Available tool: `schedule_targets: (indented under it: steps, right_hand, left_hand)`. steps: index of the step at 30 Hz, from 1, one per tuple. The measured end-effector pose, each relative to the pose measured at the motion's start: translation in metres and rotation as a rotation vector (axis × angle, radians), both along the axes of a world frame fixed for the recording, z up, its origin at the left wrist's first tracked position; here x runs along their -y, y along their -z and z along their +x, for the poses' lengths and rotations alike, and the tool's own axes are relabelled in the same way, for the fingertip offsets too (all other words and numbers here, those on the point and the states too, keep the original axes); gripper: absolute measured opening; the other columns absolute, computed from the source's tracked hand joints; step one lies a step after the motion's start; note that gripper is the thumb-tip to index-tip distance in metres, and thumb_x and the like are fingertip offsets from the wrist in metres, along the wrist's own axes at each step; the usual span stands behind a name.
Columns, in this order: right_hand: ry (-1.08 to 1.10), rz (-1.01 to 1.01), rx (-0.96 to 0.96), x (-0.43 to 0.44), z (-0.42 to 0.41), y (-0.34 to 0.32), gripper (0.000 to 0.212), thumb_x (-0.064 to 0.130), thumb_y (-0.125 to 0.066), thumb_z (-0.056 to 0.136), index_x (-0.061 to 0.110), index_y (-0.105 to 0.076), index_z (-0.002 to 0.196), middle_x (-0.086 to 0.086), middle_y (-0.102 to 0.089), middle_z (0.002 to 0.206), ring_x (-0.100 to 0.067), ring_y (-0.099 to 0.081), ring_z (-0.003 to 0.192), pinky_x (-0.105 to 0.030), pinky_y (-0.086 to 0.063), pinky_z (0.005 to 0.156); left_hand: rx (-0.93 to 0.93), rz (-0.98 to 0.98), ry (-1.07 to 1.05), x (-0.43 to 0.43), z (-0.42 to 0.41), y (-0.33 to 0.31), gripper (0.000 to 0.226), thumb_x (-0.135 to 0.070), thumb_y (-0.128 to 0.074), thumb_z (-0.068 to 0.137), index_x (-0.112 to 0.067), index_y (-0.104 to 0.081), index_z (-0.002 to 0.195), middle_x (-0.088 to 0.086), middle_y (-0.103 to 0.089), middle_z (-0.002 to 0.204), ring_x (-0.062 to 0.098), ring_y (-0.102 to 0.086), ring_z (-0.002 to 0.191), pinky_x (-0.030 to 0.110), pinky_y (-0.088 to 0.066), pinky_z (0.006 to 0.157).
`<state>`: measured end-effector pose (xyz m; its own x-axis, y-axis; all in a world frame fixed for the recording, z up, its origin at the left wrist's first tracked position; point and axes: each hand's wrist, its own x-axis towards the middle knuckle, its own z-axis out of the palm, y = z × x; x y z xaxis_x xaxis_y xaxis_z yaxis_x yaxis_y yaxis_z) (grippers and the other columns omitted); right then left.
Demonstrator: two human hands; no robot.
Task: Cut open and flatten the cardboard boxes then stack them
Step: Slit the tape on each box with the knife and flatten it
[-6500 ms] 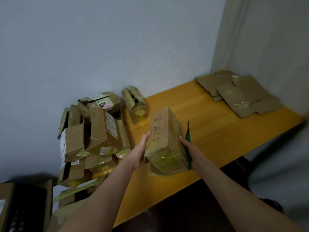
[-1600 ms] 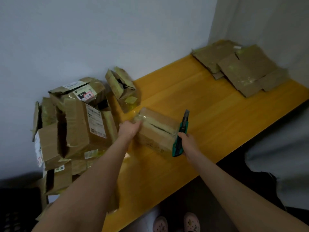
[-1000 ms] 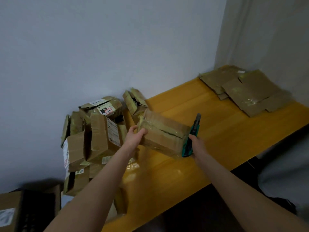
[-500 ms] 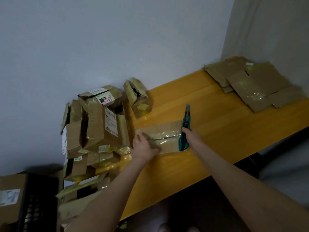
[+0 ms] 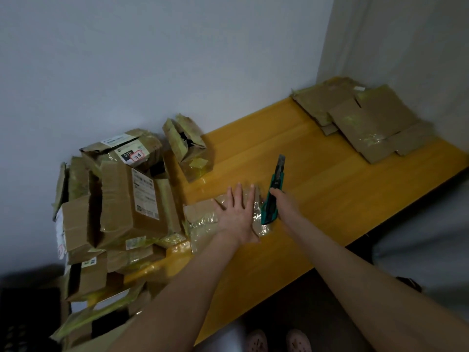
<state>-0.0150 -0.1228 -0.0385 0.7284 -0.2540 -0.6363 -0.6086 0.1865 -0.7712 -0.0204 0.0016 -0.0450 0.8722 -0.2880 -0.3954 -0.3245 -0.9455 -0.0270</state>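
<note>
Head view: much of the flattened box (image 5: 203, 224) lies hidden beneath the person's left hand (image 5: 238, 217), and its far right end is masked by the utility knife (image 5: 276, 180) and the right hand (image 5: 284, 203). Glossy tape blurs its edges, so its flaps are hard to make out. At 8 o'clock in the frame a dark crate-like shape (image 5: 25, 313) is lost in shadow. A pale grey mass (image 5: 418, 237) at 4 o'clock is cut off by the edge and cannot be identified. Two pink slippers (image 5: 279, 342) show at 6 o'clock, partly cropped.

The flattened box lies on the table (image 5: 330, 194) near its front edge. Its long axis runs roughly 9 to 3 o'clock, the right end slightly farther from the person. The left hand presses down on it, palm flat, fingers straight and spread. The right hand curls its fingers round the knife's green handle at the box's right end. The grey tip points to about 12 o'clock, away from the person.

The table is yellow-orange wood set into a corner of plain pale walls (image 5: 177, 59). At 9 o'clock from the flattened box, touching it, is a heap of taped, labelled boxes (image 5: 132, 196). A small torn-open box (image 5: 187, 148) stands at 11 o'clock. Well apart, at 2 o'clock, is a stack of flattened cardboard (image 5: 368, 123) in the corner.
</note>
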Motion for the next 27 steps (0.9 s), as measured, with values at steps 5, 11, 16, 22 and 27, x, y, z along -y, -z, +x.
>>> schedule_targets:
  steps: [5, 11, 16, 22, 27]
  right_hand:
    - [-0.091, -0.102, 0.021, 0.014, 0.001, -0.011, 0.025, 0.030, -0.048, 0.099, 0.011, -0.054, 0.115, -0.007, -0.062, 0.106, -0.021, -0.059, 0.092, -0.034, -0.048, 0.077]
    - [-0.403, -0.414, 0.260, 0.041, -0.007, -0.042, 0.023, 0.030, -0.051, 0.097, 0.016, -0.059, 0.114, -0.005, -0.065, 0.103, -0.020, -0.063, 0.089, -0.039, -0.052, 0.078]
    - [-0.683, -0.705, 0.338, 0.045, -0.020, -0.062, 0.050, 0.035, -0.056, 0.089, 0.039, -0.043, 0.137, 0.006, -0.064, 0.104, -0.015, -0.064, 0.079, -0.036, -0.055, 0.065]
    - [-0.836, -0.886, 0.340, 0.048, -0.035, -0.078, 0.055, 0.038, -0.053, 0.090, 0.045, -0.037, 0.142, 0.012, -0.059, 0.104, -0.009, -0.060, 0.078, -0.024, -0.052, 0.058]
    - [-0.898, -0.999, 0.398, 0.048, -0.033, -0.092, 0.054, 0.037, -0.049, 0.091, 0.045, -0.036, 0.143, 0.008, -0.065, 0.107, -0.011, -0.056, 0.069, -0.022, -0.038, 0.048]
  left_hand:
    - [0.001, -0.190, -0.044, -0.007, 0.014, -0.012, 0.138, -0.058, -0.080, 0.064, -0.026, 0.023, 0.150, 0.014, 0.005, 0.158, 0.036, 0.004, 0.147, 0.068, -0.008, 0.112]
    - [0.076, -0.485, -0.057, -0.029, 0.024, -0.037, 0.140, -0.059, -0.082, 0.060, -0.023, 0.019, 0.151, 0.003, 0.003, 0.155, 0.028, -0.004, 0.145, 0.051, -0.018, 0.118]
    - [0.062, -0.550, -0.143, -0.038, 0.020, -0.035, 0.147, -0.053, -0.087, 0.056, -0.021, 0.021, 0.150, -0.003, 0.006, 0.156, 0.027, -0.008, 0.146, 0.047, -0.025, 0.117]
    - [0.050, -0.589, -0.205, -0.042, 0.023, -0.042, 0.147, -0.048, -0.088, 0.057, -0.018, 0.021, 0.150, -0.001, 0.007, 0.156, 0.026, -0.007, 0.146, 0.043, -0.024, 0.118]
    - [0.037, -0.576, -0.204, -0.041, 0.023, -0.043, 0.147, -0.046, -0.089, 0.057, -0.019, 0.022, 0.150, -0.001, 0.007, 0.157, 0.026, -0.005, 0.146, 0.045, -0.022, 0.119]
